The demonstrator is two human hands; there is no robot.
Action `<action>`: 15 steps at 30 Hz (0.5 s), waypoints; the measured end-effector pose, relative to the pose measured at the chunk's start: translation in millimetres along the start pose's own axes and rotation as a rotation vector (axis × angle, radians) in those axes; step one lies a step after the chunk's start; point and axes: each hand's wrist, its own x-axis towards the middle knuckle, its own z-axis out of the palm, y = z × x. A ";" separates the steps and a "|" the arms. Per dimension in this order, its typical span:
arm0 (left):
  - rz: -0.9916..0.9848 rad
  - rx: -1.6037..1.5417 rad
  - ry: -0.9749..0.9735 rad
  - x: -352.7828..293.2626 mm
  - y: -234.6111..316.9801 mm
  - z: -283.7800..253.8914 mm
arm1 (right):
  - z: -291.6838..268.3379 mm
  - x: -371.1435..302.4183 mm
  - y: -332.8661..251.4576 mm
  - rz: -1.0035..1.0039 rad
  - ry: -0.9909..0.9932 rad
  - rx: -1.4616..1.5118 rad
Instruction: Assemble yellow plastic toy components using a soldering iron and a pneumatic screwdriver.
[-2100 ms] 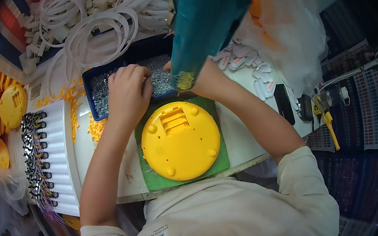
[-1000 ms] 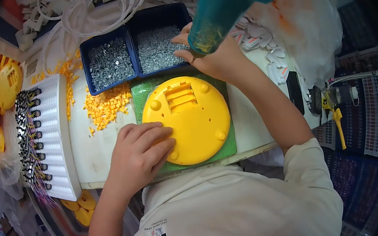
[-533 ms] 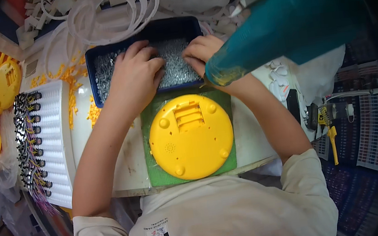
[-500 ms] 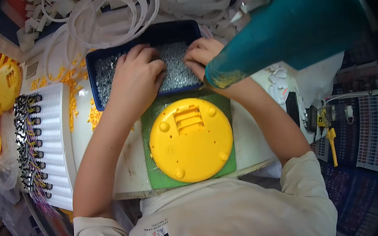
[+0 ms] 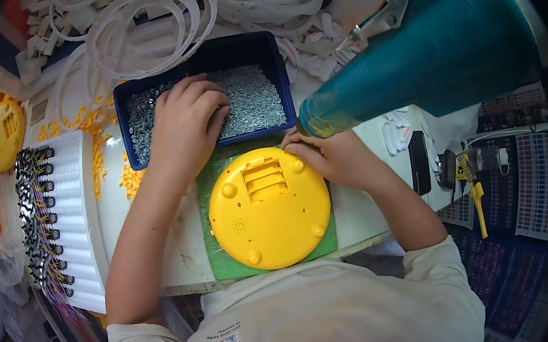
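A round yellow plastic housing [image 5: 272,229] with an open battery compartment and several round feet lies on a green mat [image 5: 222,265] in front of me. Beyond it stands a dark blue bin [image 5: 280,61] full of small silvery screws [image 5: 248,102]. My left hand [image 5: 189,123] reaches into the bin, its fingers curled down among the screws; what they hold is hidden. Just off the housing's upper right edge, my right hand [image 5: 330,156] is closed in a pinch, and anything in it is too small to name. The teal power screwdriver's [image 5: 422,43] tip partly covers this hand.
Foam tray [image 5: 81,215] with wired black parts stands at the left, yellow housings [image 5: 4,136] beyond. Orange plastic bits [image 5: 131,178] lie beside the bin. White rings [image 5: 154,32] pile up at the back. A black flat object [image 5: 418,161] lies at the right, near white pieces [image 5: 396,132].
My right hand has left the bin and come toward me, to the housing's upper right edge. My left hand stays in the screws. The whole view has shifted slightly.
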 end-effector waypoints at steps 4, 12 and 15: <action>-0.056 -0.118 0.001 -7.9 14.8 -14.7 | 2.6 -3.0 2.0 0.030 0.026 -0.031; -0.583 -0.596 -0.185 -64.0 48.2 -34.5 | -16.0 15.4 2.3 -0.078 0.121 0.108; -0.614 -0.593 -0.204 -66.7 50.3 -30.0 | -21.5 47.9 -7.2 -0.150 0.105 -0.076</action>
